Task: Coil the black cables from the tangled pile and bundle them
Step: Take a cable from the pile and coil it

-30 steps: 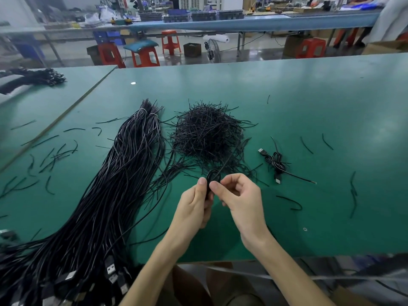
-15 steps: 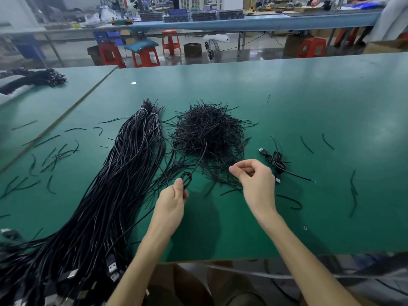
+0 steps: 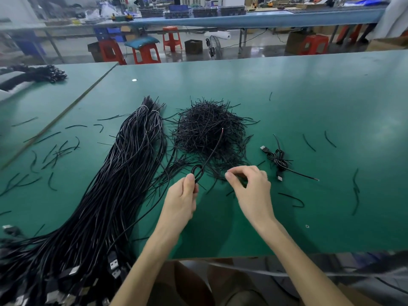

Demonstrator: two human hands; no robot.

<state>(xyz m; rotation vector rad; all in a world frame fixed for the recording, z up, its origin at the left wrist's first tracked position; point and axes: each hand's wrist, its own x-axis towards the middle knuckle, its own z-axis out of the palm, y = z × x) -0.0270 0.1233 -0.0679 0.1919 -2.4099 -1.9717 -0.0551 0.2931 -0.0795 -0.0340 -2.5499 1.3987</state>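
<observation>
Just past the near edge of the green worktop (image 3: 309,107), the left grip (image 3: 182,198) pinches one black cable (image 3: 210,151) between thumb and curled fingers. A small loop (image 3: 196,172) of that cable stands up right above the thumb. From the loop the free end runs away from the person and to the right, so its long axis is a diagonal from near-left to far-right. It crosses over the pile (image 3: 209,127) of short black pieces and ends in a bare reddish tip. The rest of the cable below the hand is lost among other strands.

The right grip (image 3: 251,188) sits just right of the loop, apart from it, at the pile's near edge. Its fingers are curled and its thumb and forefinger tips meet. Whether anything thin is caught between them I cannot tell.

Left of the left grip lies the sheaf (image 3: 123,173) of long black cables. It stretches from the near-left corner, where its USB plugs bunch, to a far end bound with pale bands beside the pile. A coiled cable (image 3: 278,161) lies right of the right grip, near but not touching, one plug pointing far-left. Short black offcuts are scattered across the worktop.
</observation>
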